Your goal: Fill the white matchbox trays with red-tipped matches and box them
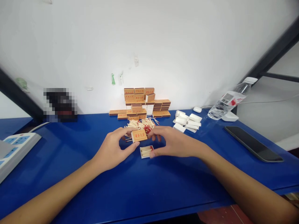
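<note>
My left hand (111, 149) grips an orange matchbox sleeve (139, 136) with printed red characters, thumb in front and fingers behind. Below it on the blue table lies a small white matchbox tray (145, 157) filled with matches, their red heads toward the right. My right hand (174, 141) hovers at the tray's right side with thumb and fingers apart. Its thumb overlaps the tray's right edge; whether they touch I cannot tell. Just behind both hands spreads a pile of loose matches (140, 123), partly hidden by my fingers.
Stacked orange matchboxes (139, 97) stand against the wall. White matchbox trays (187, 121) lie heaped to their right. Further right are a tilted water bottle (227, 101) and a phone (253, 143). A power strip (21, 152) sits at the left, near a pixelated dark object (61, 104).
</note>
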`<state>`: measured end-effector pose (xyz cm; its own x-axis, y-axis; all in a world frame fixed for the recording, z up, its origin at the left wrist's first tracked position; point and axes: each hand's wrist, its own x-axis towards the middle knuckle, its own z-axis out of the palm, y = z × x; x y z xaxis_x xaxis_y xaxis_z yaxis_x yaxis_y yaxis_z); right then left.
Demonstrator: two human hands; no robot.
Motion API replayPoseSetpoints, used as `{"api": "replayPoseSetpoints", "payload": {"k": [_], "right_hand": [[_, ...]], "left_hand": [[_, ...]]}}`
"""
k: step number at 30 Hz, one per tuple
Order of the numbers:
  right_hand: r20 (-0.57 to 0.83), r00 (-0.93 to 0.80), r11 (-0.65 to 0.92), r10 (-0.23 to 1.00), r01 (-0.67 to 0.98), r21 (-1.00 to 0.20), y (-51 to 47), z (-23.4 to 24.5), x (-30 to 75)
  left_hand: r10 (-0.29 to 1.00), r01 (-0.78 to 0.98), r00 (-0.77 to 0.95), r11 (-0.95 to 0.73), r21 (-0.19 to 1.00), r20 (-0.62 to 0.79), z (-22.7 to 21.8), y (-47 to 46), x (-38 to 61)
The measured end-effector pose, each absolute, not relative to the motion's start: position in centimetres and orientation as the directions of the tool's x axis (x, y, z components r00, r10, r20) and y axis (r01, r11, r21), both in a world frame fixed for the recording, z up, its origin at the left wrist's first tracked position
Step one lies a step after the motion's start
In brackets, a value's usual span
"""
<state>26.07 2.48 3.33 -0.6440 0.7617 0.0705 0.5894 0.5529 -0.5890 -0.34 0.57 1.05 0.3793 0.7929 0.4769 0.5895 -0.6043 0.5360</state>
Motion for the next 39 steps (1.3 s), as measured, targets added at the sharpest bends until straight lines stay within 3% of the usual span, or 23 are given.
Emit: {"api": "replayPoseSetpoints", "payload": {"k": [5,11,17,27,34,39], "right_hand": [[0.034,-0.707,0.589,0.707,0.561,-0.583,3.0,2.1,27.1],[0.156,-0.567,0.507,0.809,0.537,-0.675,4.6,2.6,28.7],[0.207,-0.511,0.475,0.834,0.477,-0.74,4.9,2.3,29.0],[0.117,-0.516,0.341,0.849,0.364,-0.867,4.8,2.9,28.8],[0.098,-0.536,0.305,0.839,0.313,-0.9,4.7,3.2,28.9],[0.094,-0.563,0.326,0.821,0.327,-0.887,4.7,3.4,29.1]], "left_hand": [[0.855,0.553,0.344,-0.519,0.652,0.388,0.7,1.3,-0.8],[0.857,0.619,0.31,-0.51,0.597,0.411,0.0,2.0,-1.2],[0.863,0.611,0.305,-0.501,0.613,0.402,-0.1,2.2,-1.4],[0.872,0.603,0.303,-0.488,0.632,0.384,0.6,2.2,-1.2],[0.875,0.581,0.321,-0.485,0.654,0.363,0.7,2.2,-1.4],[0.867,0.62,0.331,-0.497,0.607,0.372,0.6,2.2,-1.5]]}}
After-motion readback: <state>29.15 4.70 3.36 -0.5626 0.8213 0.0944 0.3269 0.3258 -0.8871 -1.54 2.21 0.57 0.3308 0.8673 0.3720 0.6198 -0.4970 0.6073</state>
